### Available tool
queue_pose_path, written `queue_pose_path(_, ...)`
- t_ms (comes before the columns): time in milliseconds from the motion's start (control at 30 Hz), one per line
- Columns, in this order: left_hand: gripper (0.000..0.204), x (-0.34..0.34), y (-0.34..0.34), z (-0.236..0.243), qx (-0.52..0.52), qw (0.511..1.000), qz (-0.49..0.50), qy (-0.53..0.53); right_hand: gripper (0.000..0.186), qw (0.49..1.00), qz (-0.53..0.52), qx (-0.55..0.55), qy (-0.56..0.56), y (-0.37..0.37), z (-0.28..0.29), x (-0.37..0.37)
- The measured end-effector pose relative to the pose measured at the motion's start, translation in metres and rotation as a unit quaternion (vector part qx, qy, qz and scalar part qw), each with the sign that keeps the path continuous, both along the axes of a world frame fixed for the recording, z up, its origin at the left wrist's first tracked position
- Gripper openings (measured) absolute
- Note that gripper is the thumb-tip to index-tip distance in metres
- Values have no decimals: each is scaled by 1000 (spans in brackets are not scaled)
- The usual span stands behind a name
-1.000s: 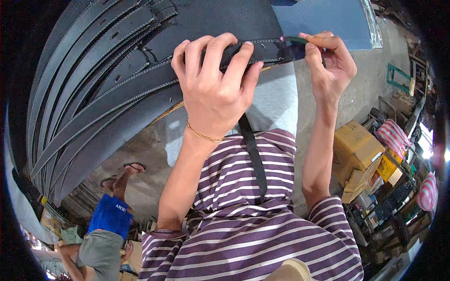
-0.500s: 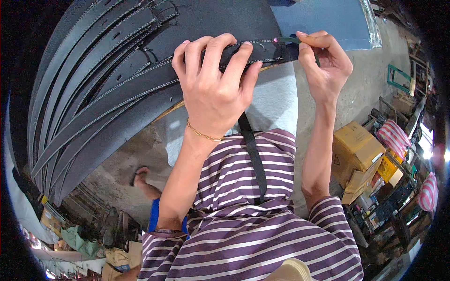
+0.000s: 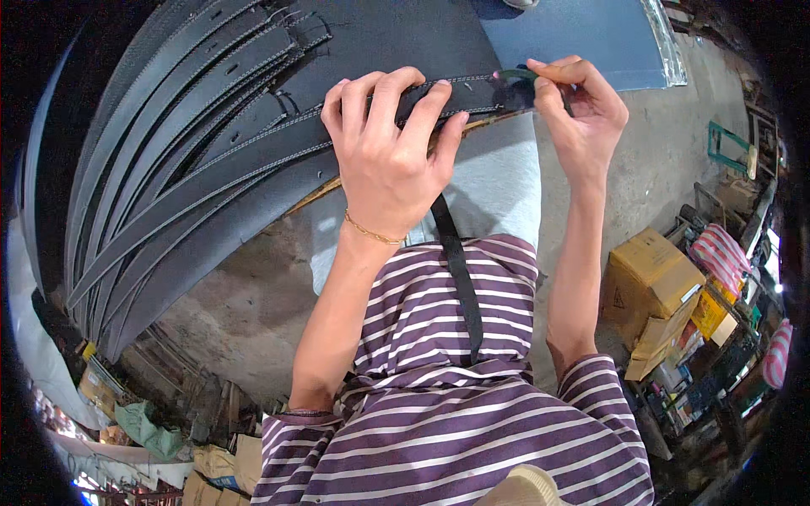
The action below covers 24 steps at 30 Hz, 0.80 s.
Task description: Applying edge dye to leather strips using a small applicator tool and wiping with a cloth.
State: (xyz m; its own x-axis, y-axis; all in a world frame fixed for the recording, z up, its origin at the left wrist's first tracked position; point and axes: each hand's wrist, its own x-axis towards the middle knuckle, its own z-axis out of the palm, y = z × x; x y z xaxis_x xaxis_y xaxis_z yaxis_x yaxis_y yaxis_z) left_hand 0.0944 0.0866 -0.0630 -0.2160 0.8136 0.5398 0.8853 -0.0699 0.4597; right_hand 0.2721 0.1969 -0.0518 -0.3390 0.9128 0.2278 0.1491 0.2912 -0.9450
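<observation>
A long black strap (image 3: 219, 173) with white stitching along its edges lies across the black sheet-covered work surface (image 3: 405, 38). My left hand (image 3: 392, 126) rests over the strap near its right end, palm down, fingers spread and fingertips against it. Just past that end, my right hand (image 3: 578, 101) pinches a thin, curved dark green strip (image 3: 516, 74) between thumb and fingers. Its small pink tip touches or nearly touches the strap's end; I cannot tell which. The strip's other end is hidden in my right hand.
Several more stitched black straps (image 3: 126, 177) fan out at the left, bending down over the edge. Beyond the right end lies a blue-grey sheet (image 3: 582, 42). A cardboard box (image 3: 650, 282) and pink-striped bags (image 3: 719, 253) stand on the cluttered floor at right.
The view has shifted slightly. My right hand and the green strip sit a little lower, still at the strap's end. A person's leg at lower left has gone from view; a shoe shows at the top.
</observation>
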Motion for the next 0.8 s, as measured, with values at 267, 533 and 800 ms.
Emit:
queue_pose_path(267,22,-7,13,21,-67,994,-29,-83,14,986,-144,-72,37,-13,20,8)
queue_pose_path(533,49,-29,183,19,5,986,-46,160,21,957,-214,-190,44,-21,21,56)
queue_pose_path(800,24,-61,107,76,57,998,-16,-36,21,933,-274,-213,95,-19,6,84)
